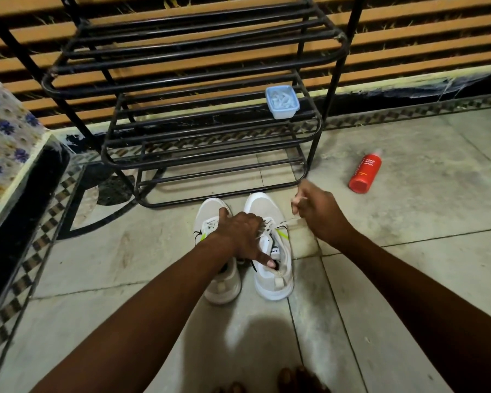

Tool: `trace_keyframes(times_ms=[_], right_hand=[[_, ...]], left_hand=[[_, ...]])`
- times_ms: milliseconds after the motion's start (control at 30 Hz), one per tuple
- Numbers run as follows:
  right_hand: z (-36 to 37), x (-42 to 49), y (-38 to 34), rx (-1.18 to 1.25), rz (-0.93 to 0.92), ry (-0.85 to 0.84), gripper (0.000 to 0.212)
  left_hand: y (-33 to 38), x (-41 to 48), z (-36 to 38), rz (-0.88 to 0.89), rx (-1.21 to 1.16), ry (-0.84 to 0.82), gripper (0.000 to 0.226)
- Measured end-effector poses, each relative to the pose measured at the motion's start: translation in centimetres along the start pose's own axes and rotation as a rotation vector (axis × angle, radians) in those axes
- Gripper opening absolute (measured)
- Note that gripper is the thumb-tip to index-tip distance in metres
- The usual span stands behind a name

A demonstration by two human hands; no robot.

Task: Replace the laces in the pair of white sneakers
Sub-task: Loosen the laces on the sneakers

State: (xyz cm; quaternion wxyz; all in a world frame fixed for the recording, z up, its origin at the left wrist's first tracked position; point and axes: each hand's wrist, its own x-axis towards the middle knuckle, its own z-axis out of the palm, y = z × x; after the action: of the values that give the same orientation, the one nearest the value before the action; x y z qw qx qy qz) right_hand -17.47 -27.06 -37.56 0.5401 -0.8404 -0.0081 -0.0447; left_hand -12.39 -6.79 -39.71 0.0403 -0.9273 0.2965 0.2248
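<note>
Rack (182, 89) of black round metal tubing set behind. White mesh sneakers (262, 205) stood side by side on grey stone-tile floor (408, 251), pressed by left hand (238, 232), fingers spread, thumb tucked in one collar. Thin white lace (298, 200) pinched by curled right hand (316, 211).

My left hand (238, 234) lies across both white mesh shoes, hiding most of the lacing on the left sneaker (224, 285) and the right sneaker (264, 205); my forearm covers the left one's opening. My fingertip blocks part of the tongue label, so I can't read it. The thin white lace (292, 221) pinched in my right hand (318, 211) is smeared and barely traceable. The bits in the pale blue plastic box (285, 113) are too small to name. The black metal rack (199, 61) is cut off at the top edge, my toes (295, 378) at the bottom.
</note>
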Motion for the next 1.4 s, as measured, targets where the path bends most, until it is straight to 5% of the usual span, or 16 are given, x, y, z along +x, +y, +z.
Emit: trace_keyframes(times_ms=[67,167,267,367,500,667,733,833,900,967,1100,1233,1400], right_hand=[[-0.2,-0.4,0.8,-0.530,-0.150,-0.242,0.022],[0.0,-1.3,2.1,-0.843,-0.246,-0.419,0.048],[0.2,-1.3,2.4,-0.919,-0.286,-0.379,0.037],[0.3,-0.4,0.8,-0.887,-0.373,-0.148,0.015],[0.4,-0.1,-1.4,-0.410,-0.217,0.274,0.021],[-0.2,0.8,-3.0,0.757,0.225,0.217,0.032],[-0.5,0.7,-2.4,0.555,0.170,0.140,0.032],[-1.1,0.5,-0.3,-0.353,-0.268,-0.135,0.017],[-1.1,0.2,0.7,-0.618,-0.343,-0.373,0.007],[-0.4,0.0,1.2,-0.783,-0.339,-0.511,0.027],[-0.9,1.0,0.6,-0.742,-0.336,-0.262,0.015],[-1.8,1.2,-0.2,-0.535,-0.120,-0.030,0.017],[-0.5,-0.8,0.5,-0.311,0.064,0.028,0.044]], left_hand=[[0.0,0.0,0.1,-0.005,-0.001,-0.001,0.112],[-0.1,0.0,0.3,-0.008,-0.005,-0.007,0.115],[-0.1,0.2,0.4,-0.001,-0.008,0.001,0.114],[-0.2,0.3,0.5,0.011,0.002,0.014,0.107],[-0.4,0.3,0.6,0.024,-0.002,0.031,0.104],[-0.5,0.4,0.6,0.021,-0.001,0.030,0.108],[-0.5,0.4,0.6,0.015,-0.002,0.030,0.110],[-0.5,0.4,0.8,0.007,-0.006,0.044,0.106],[-0.5,0.3,0.7,0.007,-0.007,0.032,0.110],[-0.4,0.3,0.7,0.002,-0.014,0.018,0.116],[-0.3,0.1,0.5,-0.001,-0.006,0.014,0.118],[-0.4,0.1,0.5,0.009,-0.014,0.021,0.117],[-0.5,0.2,0.5,0.011,-0.024,0.026,0.112]])
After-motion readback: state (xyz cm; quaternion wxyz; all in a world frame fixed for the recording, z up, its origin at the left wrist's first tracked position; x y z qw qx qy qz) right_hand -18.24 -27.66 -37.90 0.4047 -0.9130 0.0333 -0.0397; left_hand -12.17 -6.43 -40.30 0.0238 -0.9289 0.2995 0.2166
